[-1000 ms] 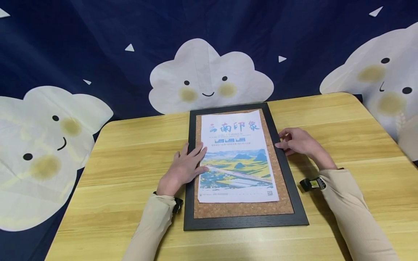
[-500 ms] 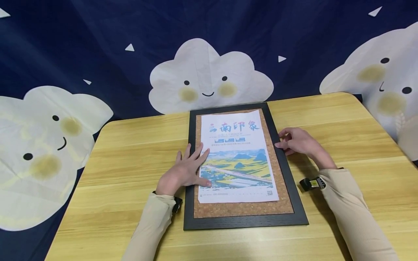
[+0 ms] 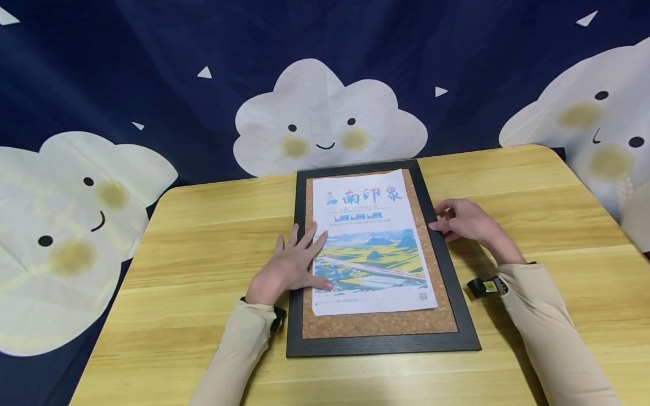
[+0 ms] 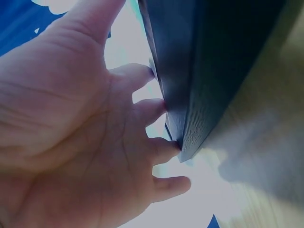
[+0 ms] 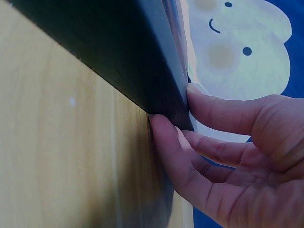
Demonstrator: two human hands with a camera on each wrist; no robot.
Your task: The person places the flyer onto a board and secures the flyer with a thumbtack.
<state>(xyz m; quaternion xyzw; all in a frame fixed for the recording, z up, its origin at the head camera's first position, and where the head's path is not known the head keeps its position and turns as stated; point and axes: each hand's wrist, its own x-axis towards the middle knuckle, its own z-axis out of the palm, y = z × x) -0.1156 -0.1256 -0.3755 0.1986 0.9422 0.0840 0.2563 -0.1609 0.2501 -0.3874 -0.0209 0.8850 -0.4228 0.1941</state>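
A printed poster [image 3: 370, 248] with blue lettering and a landscape picture lies on a cork board [image 3: 381, 326] in a black frame [image 3: 381, 344]. My left hand [image 3: 284, 265] lies across the frame's left side, fingers spread, thumb and fingertips on the poster's left part. From below, the left wrist view shows the open palm [image 4: 80, 128] beside the dark frame edge [image 4: 175, 61]. At the right side of the frame my right hand [image 3: 467, 220] pinches the edge. Its thumb [image 5: 223, 111] is on the frame's face, and a finger [image 5: 166, 142] is at its lower side by the table.
The board lies on a light wooden table [image 3: 203, 242], its far end near the table's back edge. Behind hangs a dark blue curtain [image 3: 152, 45] with smiling white clouds [image 3: 325, 107]. A small black wrist device [image 3: 479, 287] sits at the right cuff.
My left hand has spread, its thumb moving down the poster. The poster's lower end has shifted slightly right on the cork. My right hand keeps its hold on the frame.
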